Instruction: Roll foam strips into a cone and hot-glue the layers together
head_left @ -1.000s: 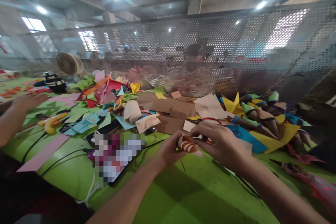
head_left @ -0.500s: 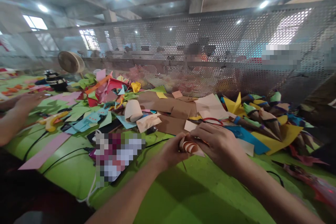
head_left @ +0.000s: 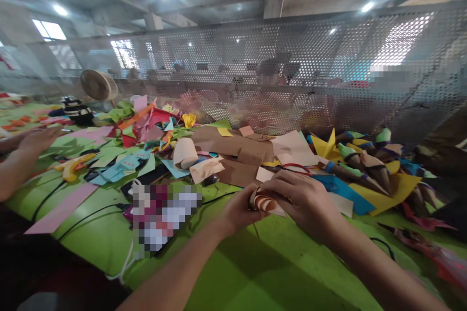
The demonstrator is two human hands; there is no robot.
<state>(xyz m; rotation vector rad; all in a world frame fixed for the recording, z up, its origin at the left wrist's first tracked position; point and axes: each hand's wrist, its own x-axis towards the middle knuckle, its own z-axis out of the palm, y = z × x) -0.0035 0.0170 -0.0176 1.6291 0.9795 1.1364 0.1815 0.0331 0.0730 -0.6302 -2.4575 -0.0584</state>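
Between my hands, above the green table [head_left: 255,262], is a small curled paper piece [head_left: 266,202] with brown and cream stripes. My left hand [head_left: 239,209] is closed round its left side. The fingers of my right hand [head_left: 301,199] press on its top right edge, and the right fingertips are partly hidden. A pale corner of the piece sticks out below the right fingers. Just beyond my hands lie a small cream paper square [head_left: 264,174] and red-handled scissors [head_left: 295,168].
Brown sheets [head_left: 237,172], a cream paper roll [head_left: 185,153] and coloured scraps [head_left: 146,126] cover the table's back. Paper cones [head_left: 377,170] are heaped at right. A phone [head_left: 171,221], cables and a yellow glue gun [head_left: 75,167] lie left, near another person's hand [head_left: 40,141].
My right fingers have shifted slightly left on the striped paper piece, whose curled opening shows a little more. My left hand has barely moved.
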